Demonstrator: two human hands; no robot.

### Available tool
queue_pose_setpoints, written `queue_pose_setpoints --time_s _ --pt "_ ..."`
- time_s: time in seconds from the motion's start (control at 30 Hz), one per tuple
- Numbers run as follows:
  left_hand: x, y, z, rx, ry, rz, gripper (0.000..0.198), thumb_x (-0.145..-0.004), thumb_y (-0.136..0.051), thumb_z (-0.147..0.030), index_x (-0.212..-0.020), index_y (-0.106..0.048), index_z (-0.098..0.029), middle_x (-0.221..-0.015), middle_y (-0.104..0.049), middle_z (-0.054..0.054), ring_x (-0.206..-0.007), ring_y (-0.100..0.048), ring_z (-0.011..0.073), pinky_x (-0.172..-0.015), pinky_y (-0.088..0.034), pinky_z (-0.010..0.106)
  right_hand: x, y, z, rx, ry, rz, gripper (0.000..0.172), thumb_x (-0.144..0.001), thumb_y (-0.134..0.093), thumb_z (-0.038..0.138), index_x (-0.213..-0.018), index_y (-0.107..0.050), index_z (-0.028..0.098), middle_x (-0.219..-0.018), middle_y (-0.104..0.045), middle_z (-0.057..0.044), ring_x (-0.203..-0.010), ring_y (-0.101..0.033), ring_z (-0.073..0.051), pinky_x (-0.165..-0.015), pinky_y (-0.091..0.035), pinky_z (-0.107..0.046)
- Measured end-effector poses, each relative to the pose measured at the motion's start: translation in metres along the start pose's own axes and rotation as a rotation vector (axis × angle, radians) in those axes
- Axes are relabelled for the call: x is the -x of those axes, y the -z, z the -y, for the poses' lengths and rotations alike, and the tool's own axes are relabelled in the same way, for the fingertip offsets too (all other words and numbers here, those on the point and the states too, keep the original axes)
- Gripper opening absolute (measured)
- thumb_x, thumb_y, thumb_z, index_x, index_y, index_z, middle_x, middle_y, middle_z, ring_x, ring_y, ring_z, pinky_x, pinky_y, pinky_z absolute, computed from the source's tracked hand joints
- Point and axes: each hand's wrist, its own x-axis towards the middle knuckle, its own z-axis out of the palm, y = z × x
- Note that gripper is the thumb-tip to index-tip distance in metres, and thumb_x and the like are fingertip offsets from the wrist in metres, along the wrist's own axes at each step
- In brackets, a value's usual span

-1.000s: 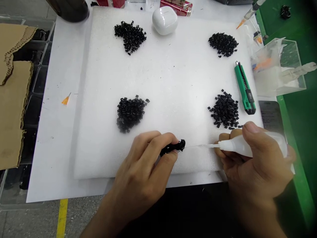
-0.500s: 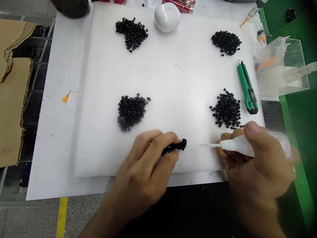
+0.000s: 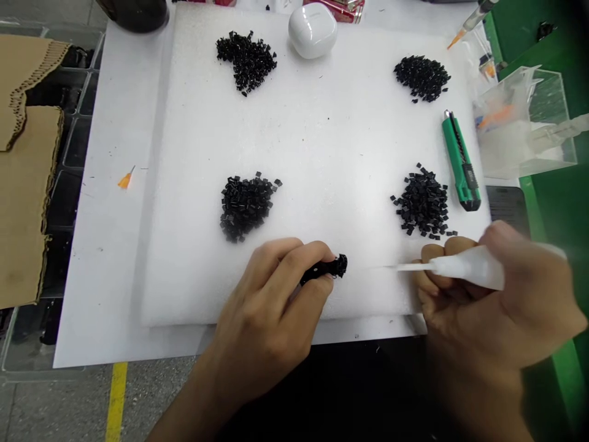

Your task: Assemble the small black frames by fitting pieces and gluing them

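Note:
My left hand (image 3: 276, 301) pinches a small shiny black part (image 3: 339, 266) between thumb and fingers, low over the front of the white foam sheet (image 3: 317, 166). Much of that part is hidden by the fingers. In my right hand (image 3: 497, 294) is a white squeeze bottle (image 3: 467, 267) with a long thin nozzle, lying sideways and slightly blurred. The nozzle points left at the black part, with a gap between them. Beyond my hands lie two piles of small flat black squares, the left pile (image 3: 246, 205) and the right pile (image 3: 424, 202).
Further back are two more piles of black bits (image 3: 247, 61) (image 3: 422, 78) and a white rounded case (image 3: 313, 31). A green utility knife (image 3: 461, 161) lies right, beside a clear box (image 3: 547, 104). An orange dispensing needle (image 3: 125, 179) and torn cardboard (image 3: 30, 209) are left.
My right hand has drawn the squeeze bottle to the right, taking its nozzle tip away from the black part. My left hand keeps its hold in nearly the same place.

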Motion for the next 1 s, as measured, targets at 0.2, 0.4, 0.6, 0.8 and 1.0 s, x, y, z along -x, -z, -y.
queue_pose_setpoints --time_s 0.2,0.4,0.6,0.8,1.0 --pt "-0.002 0.000 0.006 0.001 0.002 0.024 0.021 -0.091 -0.065 0.003 -0.105 -0.070 -0.011 -0.122 -0.070 0.008 -0.115 -0.058 0.0223 -0.102 -0.054 0.042 -0.027 -0.008 0.028 0.084 0.178 0.104 0.017 -0.086 -0.067 0.037 -0.078 -0.066 0.023 -0.048 -0.037 0.007 -0.040 -0.036 -0.010 -0.036 -0.030 -0.024" --pt "0.001 0.001 0.009 -0.035 -0.109 0.007 0.037 -0.092 -0.061 0.005 -0.125 -0.067 -0.010 -0.133 -0.067 0.009 -0.118 -0.059 0.0237 -0.103 -0.055 0.042 -0.075 -0.045 0.039 0.574 0.599 0.451 0.029 -0.080 -0.079 0.035 -0.105 -0.073 0.020 -0.090 -0.073 -0.003 -0.086 -0.072 -0.021 -0.076 -0.056 -0.037" --pt "0.004 0.002 0.009 -0.123 -0.194 0.072 0.043 -0.094 -0.049 0.006 -0.128 -0.067 -0.014 -0.139 -0.065 0.005 -0.120 -0.056 0.0268 -0.099 -0.053 0.047 -0.083 -0.051 0.024 0.928 0.692 0.583 0.049 -0.078 -0.078 0.038 -0.122 -0.065 0.021 -0.097 -0.074 -0.005 -0.087 -0.071 -0.024 -0.085 -0.058 -0.047" --pt "0.000 0.001 0.010 -0.098 -0.199 0.050 0.043 -0.091 -0.048 0.009 -0.124 -0.068 -0.011 -0.133 -0.068 0.008 -0.119 -0.055 0.0269 -0.098 -0.054 0.046 -0.115 -0.001 0.054 0.749 1.077 0.079 0.034 -0.094 -0.065 0.039 -0.122 -0.069 0.021 -0.118 -0.072 -0.012 -0.107 -0.069 -0.026 -0.095 -0.055 -0.046" --pt "-0.003 0.003 0.009 -0.111 -0.222 0.019 0.043 -0.095 -0.044 0.007 -0.123 -0.070 -0.014 -0.133 -0.068 0.008 -0.117 -0.058 0.0266 -0.094 -0.056 0.045 -0.177 0.035 0.067 0.843 0.995 -0.135 0.028 -0.085 -0.074 0.033 -0.111 -0.074 0.024 -0.095 -0.072 -0.011 -0.085 -0.067 -0.028 -0.084 -0.051 -0.044"
